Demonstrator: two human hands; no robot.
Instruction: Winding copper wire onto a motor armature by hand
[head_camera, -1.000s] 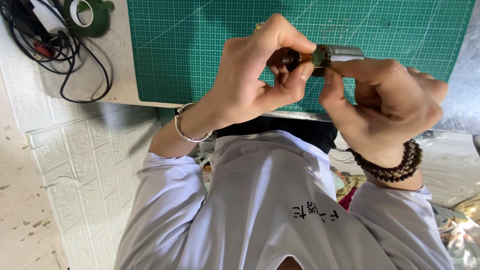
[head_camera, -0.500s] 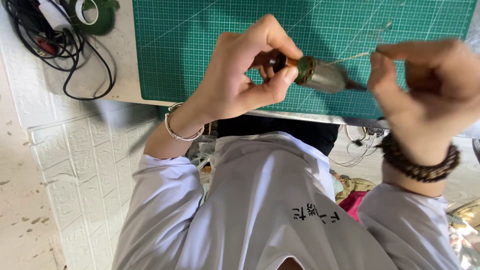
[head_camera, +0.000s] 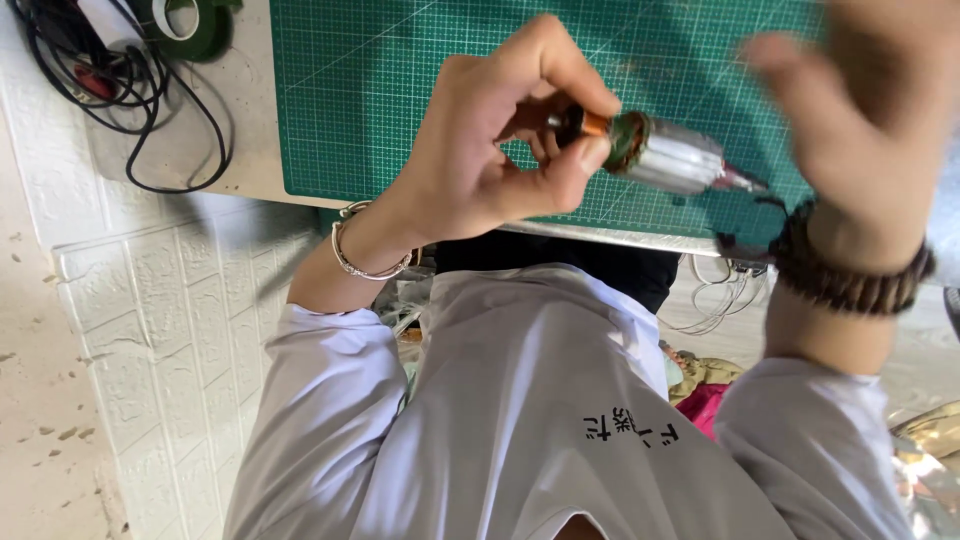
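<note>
My left hand (head_camera: 490, 150) pinches one end of a small motor rotor (head_camera: 665, 158) between thumb and fingers. The rotor has a copper collar, green winding and a silver core, and points right over the green cutting mat (head_camera: 380, 90). A silver bangle (head_camera: 365, 262) sits on that wrist. My right hand (head_camera: 860, 90) is raised at the upper right, blurred, fingers apart, clear of the rotor's tip. It wears a dark bead bracelet (head_camera: 850, 270). I see nothing in it.
Black cables (head_camera: 120, 80) and a green tape roll (head_camera: 190, 25) lie on the table's left end beside the mat. A white brick-pattern panel (head_camera: 150, 320) stands below the table edge. Thin wires (head_camera: 725, 295) hang under the table near my lap.
My right hand let go of the rotor's right end and swung away up and to the right. My left hand kept hold of the rotor, which is now fully exposed.
</note>
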